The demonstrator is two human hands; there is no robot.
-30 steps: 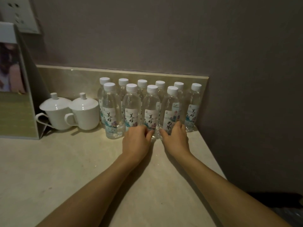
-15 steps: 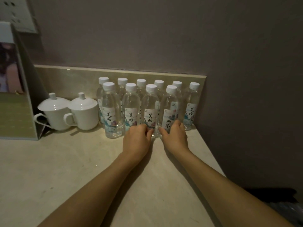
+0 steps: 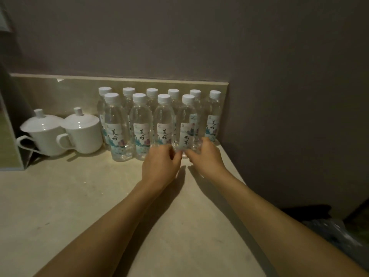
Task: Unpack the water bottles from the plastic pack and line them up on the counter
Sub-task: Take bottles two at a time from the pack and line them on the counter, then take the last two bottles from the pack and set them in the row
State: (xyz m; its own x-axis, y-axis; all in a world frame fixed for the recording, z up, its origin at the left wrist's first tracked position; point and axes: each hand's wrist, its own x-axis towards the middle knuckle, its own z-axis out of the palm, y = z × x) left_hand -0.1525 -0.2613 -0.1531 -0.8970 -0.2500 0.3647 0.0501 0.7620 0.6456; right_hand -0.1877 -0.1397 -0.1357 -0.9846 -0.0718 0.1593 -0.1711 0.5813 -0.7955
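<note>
Ten water bottles [image 3: 139, 124] stand upright on the beige counter [image 3: 79, 206], white caps on, in two rows against the low backsplash [image 3: 60, 90]: six in the back row, four in the front row. Front-row labels face the camera. Left hand [image 3: 160, 163]: back of hand up, fingers curled at the base of the third front bottle [image 3: 164, 122], thumb tip toward the gap between the third and fourth bottles; contact with the third bottle's lower part, but whether it truly grips cannot be told from this angle. Right hand [image 3: 205, 155]: fingers curled round the right side of the lower part of the fourth front bottle [image 3: 187, 124], thumb at its front; holds it near the base. Both bottles rest on the counter, upright. The two hands are just beside each other, not touching. Left of the bottle group, two white lidded cups [image 3: 63, 132] with handles sit side by side, the right one just beside the leftmost bottles. Crumpled clear plastic wrap [image 3: 335, 234] lies off the counter's right edge, low in the view, dim and indistinct.
</note>
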